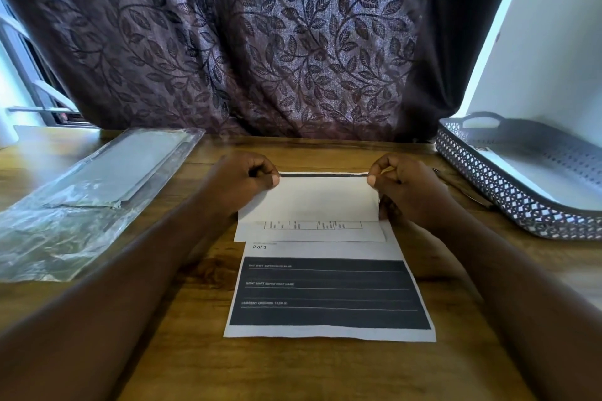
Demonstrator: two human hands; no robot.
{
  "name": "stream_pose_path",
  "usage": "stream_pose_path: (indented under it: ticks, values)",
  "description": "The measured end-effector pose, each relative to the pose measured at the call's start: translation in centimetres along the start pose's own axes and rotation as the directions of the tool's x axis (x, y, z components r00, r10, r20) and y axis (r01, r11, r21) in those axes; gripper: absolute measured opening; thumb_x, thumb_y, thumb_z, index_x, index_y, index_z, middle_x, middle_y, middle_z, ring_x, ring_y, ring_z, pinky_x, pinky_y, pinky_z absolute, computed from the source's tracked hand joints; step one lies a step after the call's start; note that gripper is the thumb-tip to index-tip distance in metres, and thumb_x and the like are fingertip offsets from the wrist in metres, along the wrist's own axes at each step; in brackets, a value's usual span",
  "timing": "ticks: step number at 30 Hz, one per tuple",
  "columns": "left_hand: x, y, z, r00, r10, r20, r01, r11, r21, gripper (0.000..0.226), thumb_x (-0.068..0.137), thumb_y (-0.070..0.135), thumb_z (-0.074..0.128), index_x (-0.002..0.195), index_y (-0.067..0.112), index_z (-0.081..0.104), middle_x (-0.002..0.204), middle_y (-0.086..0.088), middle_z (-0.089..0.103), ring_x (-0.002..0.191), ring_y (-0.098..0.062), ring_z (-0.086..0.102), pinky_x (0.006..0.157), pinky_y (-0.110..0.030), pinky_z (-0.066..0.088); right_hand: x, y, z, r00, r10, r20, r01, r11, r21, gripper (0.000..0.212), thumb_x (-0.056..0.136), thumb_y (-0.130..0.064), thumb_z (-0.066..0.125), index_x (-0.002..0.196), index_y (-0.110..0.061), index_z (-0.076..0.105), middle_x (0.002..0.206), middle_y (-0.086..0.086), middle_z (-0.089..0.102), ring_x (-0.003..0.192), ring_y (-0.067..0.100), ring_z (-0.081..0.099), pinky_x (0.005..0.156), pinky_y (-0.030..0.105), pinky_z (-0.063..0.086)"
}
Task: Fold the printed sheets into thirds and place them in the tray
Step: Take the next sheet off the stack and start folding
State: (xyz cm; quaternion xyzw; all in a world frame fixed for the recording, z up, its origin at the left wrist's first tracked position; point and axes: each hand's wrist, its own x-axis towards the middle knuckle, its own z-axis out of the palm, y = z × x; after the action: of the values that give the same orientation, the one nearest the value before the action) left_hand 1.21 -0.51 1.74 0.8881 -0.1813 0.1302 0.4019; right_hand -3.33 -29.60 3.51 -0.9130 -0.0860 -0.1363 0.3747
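Note:
A printed sheet being folded [311,202] lies at the middle of the wooden table, one white flap turned over so its blank back faces up. My left hand [242,182] pinches the flap's far left corner. My right hand [405,189] pinches the far right corner. Under its near edge lies a flat printed sheet [329,293] marked "2 of 3" with a dark block of form lines. The perforated dark tray [508,192] stands at the right, holding a white surface inside.
A clear plastic sleeve [81,202] with grey card inside lies at the left of the table [202,361]. A patterned curtain hangs behind. A white panel leans at the far right above the tray. A thin dark pen-like object [465,189] lies beside the tray.

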Motion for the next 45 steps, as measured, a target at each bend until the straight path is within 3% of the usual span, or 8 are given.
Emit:
stream_pose_path:
  ticks: [5, 8, 17, 21, 27, 38, 41, 45]
  values:
    - [-0.7, 2.5, 0.3, 0.998, 0.058, 0.002, -0.057, 0.973, 0.225, 0.017, 0.092, 0.022, 0.067, 0.107, 0.029, 0.072, 0.101, 0.016, 0.071, 0.095, -0.007, 0.064, 0.087, -0.033, 0.052, 0.1, -0.5, 1.1, 0.991, -0.081, -0.109, 0.081, 0.997, -0.009, 0.006, 0.096, -0.019, 0.063, 0.089, -0.017, 0.063, 0.074, -0.005, 0.065, 0.066, 0.011, 0.063, 0.062, 0.029, 0.052]
    - [-1.7, 4.8, 1.7, 0.974, 0.227, 0.02, -0.22, 0.916, 0.335, 0.023, 0.097, 0.031, 0.06, 0.119, 0.027, 0.067, 0.112, 0.007, 0.072, 0.099, -0.014, 0.063, 0.092, -0.039, 0.05, -0.3, -1.8, 2.3, 0.97, -0.211, -0.116, 0.21, 0.977, -0.025, 0.006, 0.094, -0.018, 0.066, 0.089, -0.02, 0.063, 0.081, -0.005, 0.065, 0.076, 0.013, 0.062, 0.065, 0.022, 0.049]
    - [-2.3, 5.4, 3.0, 0.886, 0.462, 0.043, -0.428, 0.776, 0.463, 0.017, 0.101, 0.034, 0.049, 0.101, 0.029, 0.065, 0.088, 0.01, 0.067, 0.079, -0.013, 0.055, 0.083, -0.032, 0.037, -1.0, -2.7, 3.8, 0.9, -0.426, -0.094, 0.425, 0.905, -0.029, 0.009, 0.092, -0.013, 0.068, 0.093, -0.02, 0.062, 0.083, -0.02, 0.058, 0.079, -0.008, 0.057, 0.069, 0.003, 0.043]
    - [-2.0, 5.2, 1.9, 0.896, 0.444, 0.026, -0.403, 0.786, 0.469, 0.016, 0.099, 0.031, 0.051, 0.095, 0.028, 0.067, 0.085, 0.009, 0.067, 0.081, -0.016, 0.06, 0.079, -0.034, 0.04, -0.8, -2.1, 3.3, 0.916, -0.381, -0.128, 0.381, 0.924, -0.027, 0.012, 0.095, -0.011, 0.064, 0.09, -0.021, 0.059, 0.082, -0.016, 0.058, 0.077, -0.001, 0.057, 0.065, 0.008, 0.043]
    - [-0.8, 3.3, 0.2, 0.913, 0.4, -0.074, -0.315, 0.811, 0.493, 0.015, 0.095, 0.028, 0.058, 0.092, 0.023, 0.073, 0.077, 0.005, 0.071, 0.064, -0.015, 0.055, 0.064, -0.026, 0.031, 0.0, -0.4, 1.9, 0.975, -0.155, -0.157, 0.171, 0.981, 0.094, 0.011, 0.1, -0.017, 0.057, 0.088, -0.017, 0.059, 0.082, 0.002, 0.068, 0.076, 0.02, 0.068, 0.068, 0.039, 0.06]
    - [-0.1, 1.1, -0.9, 0.97, 0.159, -0.183, -0.085, 0.931, 0.355, 0.013, 0.096, 0.023, 0.062, 0.094, 0.021, 0.075, 0.081, 0.004, 0.07, 0.071, -0.017, 0.06, 0.057, -0.025, 0.039, 0.2, 0.9, 0.9, 0.981, -0.053, -0.188, 0.071, 0.994, 0.086, 0.013, 0.1, -0.016, 0.056, 0.089, -0.012, 0.06, 0.081, 0.005, 0.065, 0.075, 0.023, 0.065, 0.064, 0.037, 0.056]
    - [0.2, 1.0, -0.9, 0.98, 0.077, -0.182, -0.028, 0.967, 0.254, 0.012, 0.094, 0.026, 0.067, 0.096, 0.02, 0.077, 0.083, 0.011, 0.067, 0.072, -0.006, 0.058, 0.058, -0.024, 0.039, 0.3, 1.0, 0.8, 0.976, -0.055, -0.212, 0.071, 0.995, 0.069, 0.015, 0.1, -0.016, 0.055, 0.086, -0.015, 0.058, 0.078, 0.001, 0.061, 0.069, 0.014, 0.057, 0.058, 0.019, 0.047]
    - [0.6, 0.4, -1.2, 0.981, -0.04, -0.188, 0.042, 0.999, 0.005, 0.007, 0.08, 0.031, 0.082, 0.077, 0.027, 0.076, 0.076, 0.013, 0.074, 0.073, -0.012, 0.071, 0.071, -0.045, 0.06, 0.5, 1.5, 0.6, 0.978, -0.001, -0.207, 0.035, 0.986, 0.161, 0.019, 0.101, -0.016, 0.055, 0.082, -0.018, 0.057, 0.073, 0.001, 0.058, 0.067, 0.014, 0.051, 0.06, 0.031, 0.045]
